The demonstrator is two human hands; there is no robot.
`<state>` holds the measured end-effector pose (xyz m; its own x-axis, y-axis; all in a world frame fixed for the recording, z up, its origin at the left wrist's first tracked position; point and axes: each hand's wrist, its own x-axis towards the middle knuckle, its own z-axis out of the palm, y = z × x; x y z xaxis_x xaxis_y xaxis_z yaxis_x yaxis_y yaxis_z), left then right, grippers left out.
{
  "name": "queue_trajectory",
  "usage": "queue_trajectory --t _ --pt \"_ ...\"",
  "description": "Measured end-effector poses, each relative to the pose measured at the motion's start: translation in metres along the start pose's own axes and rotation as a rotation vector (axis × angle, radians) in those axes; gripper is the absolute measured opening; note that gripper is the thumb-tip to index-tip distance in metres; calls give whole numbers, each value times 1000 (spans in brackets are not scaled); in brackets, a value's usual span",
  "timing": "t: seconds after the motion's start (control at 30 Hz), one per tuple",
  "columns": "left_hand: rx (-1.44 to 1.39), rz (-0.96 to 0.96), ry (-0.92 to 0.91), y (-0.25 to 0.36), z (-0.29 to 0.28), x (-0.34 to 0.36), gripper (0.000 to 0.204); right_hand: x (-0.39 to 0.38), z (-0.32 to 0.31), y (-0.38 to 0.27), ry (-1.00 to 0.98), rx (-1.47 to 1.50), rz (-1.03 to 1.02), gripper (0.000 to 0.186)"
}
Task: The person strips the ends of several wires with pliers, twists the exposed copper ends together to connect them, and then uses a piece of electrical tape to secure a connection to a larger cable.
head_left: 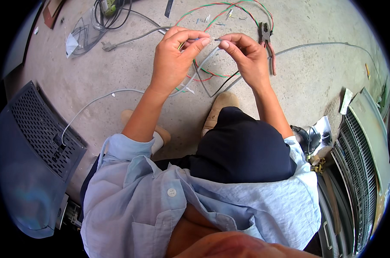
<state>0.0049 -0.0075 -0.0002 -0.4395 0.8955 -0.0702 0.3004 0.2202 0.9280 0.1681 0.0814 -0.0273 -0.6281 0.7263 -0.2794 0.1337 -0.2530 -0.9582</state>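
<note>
head view — upper center of the frame: the left hand [176,53] and right hand [249,55] each hold a thin wire end [218,40] in a narrow pinch of thumb and fingers; whether the two touch cannot be told. pliers [266,36] lie just right of the right hand. the step in hand appears to be bringing wire tips together — the next move likely calls for steady alignment.
</note>
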Motion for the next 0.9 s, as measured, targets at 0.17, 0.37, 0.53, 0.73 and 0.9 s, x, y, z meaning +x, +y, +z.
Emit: queue_trajectory --t 0.17,0.37,0.53,0.73,0.9 --pt "-32 -27 -16 1 0 0 14 4 0 0 -51 80 26 15" --pt "-63 -67 -8 1 1 0 15 2 8 0 -79 260 16 11" --pt "-56 -83 -10 3 1 -1 15 0 11 -1 -72 334 60 11" --pt "-87 -98 19 1 5 -3 15 -2 12 -1 -73 386 98 11" --pt "-44 -65 59 1 6 -4 13 -2 13 -3 -72 353 95 11"
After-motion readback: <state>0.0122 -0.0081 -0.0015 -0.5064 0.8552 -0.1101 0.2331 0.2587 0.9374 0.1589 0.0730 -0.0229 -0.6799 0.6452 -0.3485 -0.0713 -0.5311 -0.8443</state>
